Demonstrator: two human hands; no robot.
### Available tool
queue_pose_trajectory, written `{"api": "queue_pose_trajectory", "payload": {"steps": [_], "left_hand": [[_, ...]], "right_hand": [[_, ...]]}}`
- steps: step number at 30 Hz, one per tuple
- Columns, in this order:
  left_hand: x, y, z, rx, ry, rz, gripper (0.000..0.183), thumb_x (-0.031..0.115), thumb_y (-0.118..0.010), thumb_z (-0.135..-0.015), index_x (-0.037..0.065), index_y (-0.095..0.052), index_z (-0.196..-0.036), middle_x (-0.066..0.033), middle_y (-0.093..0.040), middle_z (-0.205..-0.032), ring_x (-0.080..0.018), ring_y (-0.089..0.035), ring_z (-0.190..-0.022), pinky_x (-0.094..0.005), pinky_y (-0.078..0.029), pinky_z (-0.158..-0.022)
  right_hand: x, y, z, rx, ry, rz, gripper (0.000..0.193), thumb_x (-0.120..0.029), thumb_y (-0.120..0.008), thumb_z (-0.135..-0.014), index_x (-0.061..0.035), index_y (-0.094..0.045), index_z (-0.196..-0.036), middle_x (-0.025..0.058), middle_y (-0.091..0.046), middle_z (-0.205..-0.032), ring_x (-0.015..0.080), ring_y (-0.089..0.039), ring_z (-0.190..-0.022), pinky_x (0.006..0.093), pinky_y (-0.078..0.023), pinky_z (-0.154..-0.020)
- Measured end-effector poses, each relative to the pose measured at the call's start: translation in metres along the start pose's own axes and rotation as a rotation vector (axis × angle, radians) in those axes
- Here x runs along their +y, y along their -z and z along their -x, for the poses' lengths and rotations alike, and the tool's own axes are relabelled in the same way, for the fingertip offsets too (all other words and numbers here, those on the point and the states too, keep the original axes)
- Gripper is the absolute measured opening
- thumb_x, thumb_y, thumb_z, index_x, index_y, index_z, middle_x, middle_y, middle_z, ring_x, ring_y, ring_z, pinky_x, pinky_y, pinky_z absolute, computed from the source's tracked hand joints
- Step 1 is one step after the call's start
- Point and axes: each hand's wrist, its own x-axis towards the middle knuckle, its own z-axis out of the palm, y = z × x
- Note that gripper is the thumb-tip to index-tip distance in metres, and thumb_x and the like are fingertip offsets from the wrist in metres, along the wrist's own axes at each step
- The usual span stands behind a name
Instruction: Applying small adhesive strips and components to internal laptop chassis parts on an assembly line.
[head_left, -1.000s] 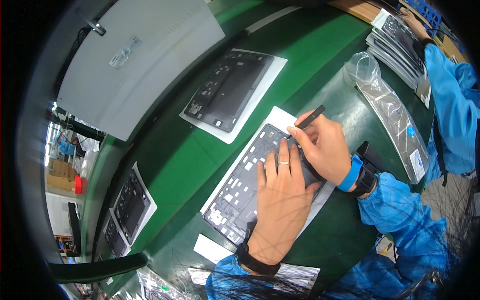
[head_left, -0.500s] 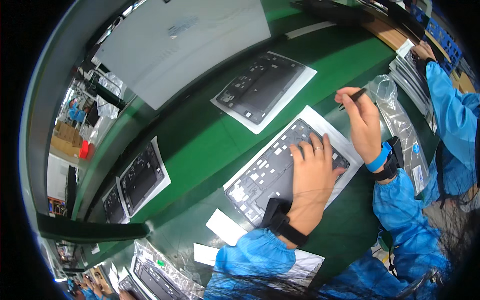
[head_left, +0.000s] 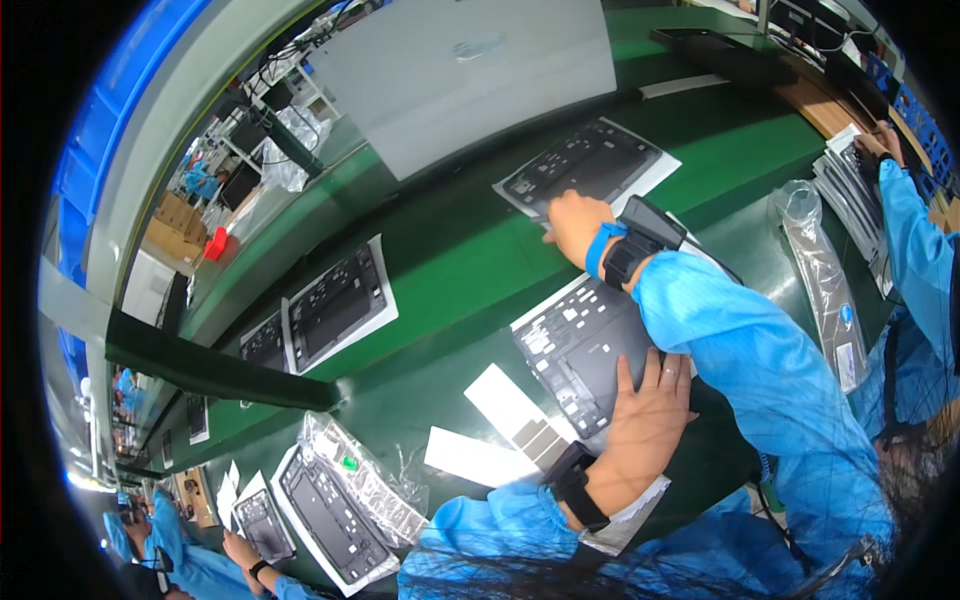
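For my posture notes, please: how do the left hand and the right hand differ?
The left hand lies spread on the near panel; the right hand looks curled, by the far panel. The left hand shows a ring; on the right hand none is visible. The right hand has a blue wristband, the left hand none visible. Both have a dark strap.

Your left hand [head_left: 648, 415] lies on the near panel [head_left: 570, 350]; your right hand [head_left: 578, 228] is by the far panel [head_left: 590, 160], behind. Strips [head_left: 475, 455] lie left, a plastic bag [head_left: 820, 290] right.
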Motion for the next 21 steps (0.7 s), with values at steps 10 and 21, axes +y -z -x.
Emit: {"api": "queue_pose_trajectory", "payload": {"steps": [10, 21], "left_hand": [[-0.022, 0.002, 0.019, 0.052, -0.072, -0.16, 0.056, 0.014, -0.058, -0.094, -0.003, -0.054, -0.147, -0.0164, -0.051, -0.154, -0.0301, -0.053, -0.139, -0.0555, -0.053, -0.107], [-0.027, 0.006, 0.01, 0.034, -0.093, -0.071, 0.059, 0.008, -0.061, -0.091, -0.003, -0.052, -0.148, -0.0172, -0.049, -0.157, -0.0314, -0.055, -0.137, -0.0524, -0.053, -0.107]], "right_hand": [[-0.043, 0.002, -0.014, -0.202, -0.074, 0.236, 0.016, -0.008, -0.068, -0.09, -0.0041, -0.081, -0.098, 0.0201, -0.079, -0.1, 0.0362, -0.078, -0.098, 0.0437, -0.062, -0.078], [0.014, 0.029, -0.034, -0.29, 0.388, 0.294, 0.035, -0.03, -0.066, -0.089, -0.0016, -0.076, -0.107, 0.0209, -0.077, -0.105, 0.0394, -0.076, -0.099, 0.0506, -0.059, -0.082]]}}
